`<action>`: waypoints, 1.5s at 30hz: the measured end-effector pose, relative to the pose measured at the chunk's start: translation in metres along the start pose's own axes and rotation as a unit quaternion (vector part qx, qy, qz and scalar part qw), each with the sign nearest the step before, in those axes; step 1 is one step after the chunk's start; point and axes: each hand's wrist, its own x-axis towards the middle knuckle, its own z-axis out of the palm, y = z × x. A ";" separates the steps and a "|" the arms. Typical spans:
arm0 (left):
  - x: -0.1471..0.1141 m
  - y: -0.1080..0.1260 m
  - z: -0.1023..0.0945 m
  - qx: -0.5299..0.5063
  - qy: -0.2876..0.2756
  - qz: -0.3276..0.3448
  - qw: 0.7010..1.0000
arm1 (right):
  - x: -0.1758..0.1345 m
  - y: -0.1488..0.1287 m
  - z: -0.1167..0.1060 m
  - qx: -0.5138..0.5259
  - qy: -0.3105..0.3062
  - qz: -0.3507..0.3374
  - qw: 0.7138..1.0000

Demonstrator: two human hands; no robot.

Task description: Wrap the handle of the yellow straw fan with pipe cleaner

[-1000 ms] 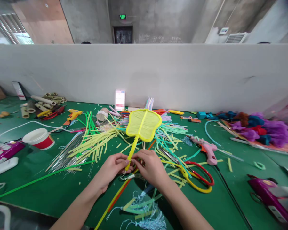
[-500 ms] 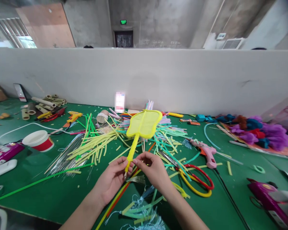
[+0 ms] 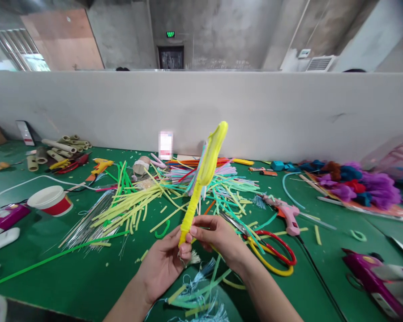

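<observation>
A yellow hand fan (image 3: pixel 211 156) stands upright above the table, turned nearly edge-on to me. Its handle (image 3: pixel 192 208) is wrapped in yellow fuzzy strip. My left hand (image 3: pixel 166 264) is closed around the handle's lower end, palm turned up. Fingers and thumb of my right hand (image 3: pixel 213 237) pinch the same handle from the right, just above the left fingertips. Below the hands lie blue tassels (image 3: pixel 204 286) and pale green strips. Red-and-yellow-handled scissors (image 3: pixel 272 255) rest right of my right hand.
On the green table (image 3: pixel 87 277) are yellow strips (image 3: pixel 127 208), thin wires (image 3: pixel 87 223), a paper cup (image 3: pixel 50 201), bamboo tubes (image 3: pixel 63 145), a pink glue gun (image 3: pixel 289 214), a yellow glue gun (image 3: pixel 102 165) and purple fuzzy pieces (image 3: pixel 379 188). A white partition (image 3: pixel 121 107) closes the back.
The fan has turned about its handle from showing its flat, wide face to nearly edge-on, and has risen. Both hands have shifted slightly to the right with it, keeping their hold.
</observation>
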 end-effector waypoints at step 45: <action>0.001 -0.003 0.017 0.615 0.096 0.325 0.712 | 0.000 0.004 0.010 -0.106 0.100 -0.150 0.978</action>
